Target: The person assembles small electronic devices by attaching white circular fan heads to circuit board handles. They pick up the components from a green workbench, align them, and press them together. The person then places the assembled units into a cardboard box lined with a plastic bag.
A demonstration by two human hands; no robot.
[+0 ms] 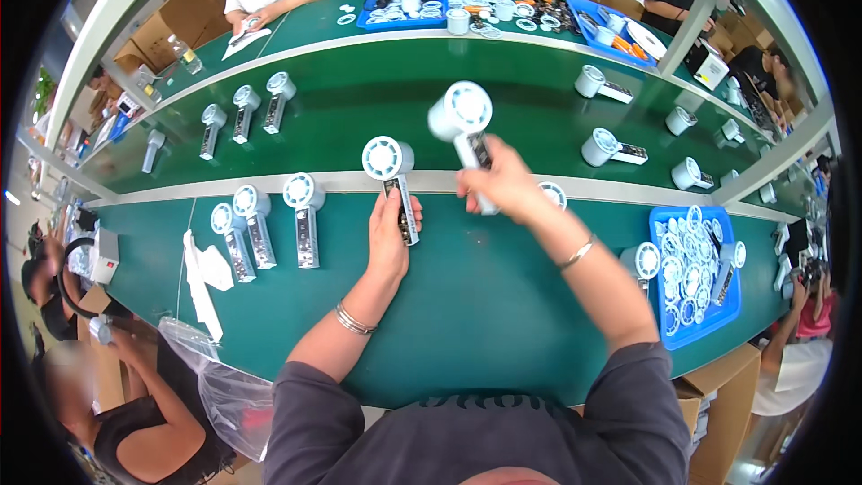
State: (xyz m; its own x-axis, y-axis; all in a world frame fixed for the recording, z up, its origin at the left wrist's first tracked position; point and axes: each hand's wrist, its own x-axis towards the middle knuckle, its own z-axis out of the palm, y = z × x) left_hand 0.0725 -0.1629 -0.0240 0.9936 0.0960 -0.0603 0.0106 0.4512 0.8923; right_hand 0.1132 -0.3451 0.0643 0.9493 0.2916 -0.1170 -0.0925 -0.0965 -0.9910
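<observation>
Two white handheld fans with round slotted heads and dark open-sided handles are in my hands. The left fan [383,159] stands head up over the table, and my left hand [388,232] wraps round its handle. My right hand [505,184] grips the handle of the right fan [461,111], held higher and farther out, its head tilted and slightly blurred. Behind my right forearm a fan head [553,195] shows only in part. To the left, three similar fans, one of them the nearest fan [306,220], lie on the green table [476,305].
A blue tray [670,339] of white rings stands at the right, with a fan [642,262] against its left side. More fans [243,115] rest beyond the grey ledge [346,181]. White paper [199,287] lies left. Co-workers sit across and at the left.
</observation>
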